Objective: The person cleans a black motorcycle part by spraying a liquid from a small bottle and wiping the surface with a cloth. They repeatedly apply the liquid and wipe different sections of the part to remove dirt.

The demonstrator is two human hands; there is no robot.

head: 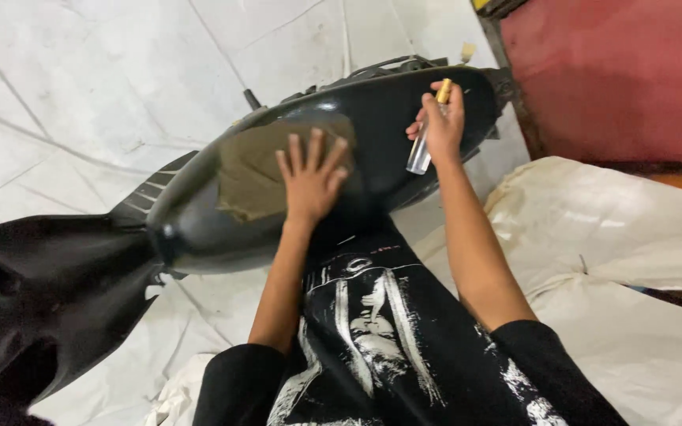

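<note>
A glossy black, rounded plastic body panel [357, 118], shaped like a vehicle fairing, lies across the person's lap above the white tiled floor [80, 79]. On the panel's upper face, toward its narrower end, lies a flat olive-brown sheet of abrasive paper or cloth [250, 173]; which of the two it is cannot be told.

The left hand [309, 181] lies flat on the panel with its fingers spread wide, the fingertips overlapping the near edge of the olive-brown sheet and the palm pressing on the bare black gloss just beside it. Its grip is open, closing around nothing.

The right hand [440, 122] rests on the panel's far, broader end, well apart from the sheet. Its fingers are curled around a slim clear spray bottle with a gold cap [426, 134], cap uppermost and the clear body slanting down over the panel.

Beyond the panel's narrow end a second piece of matte black plastic bodywork [49, 300] spreads over the floor. On the panel's other side lie crumpled white sheeting [617, 237] and a dark red wall [617, 71].
</note>
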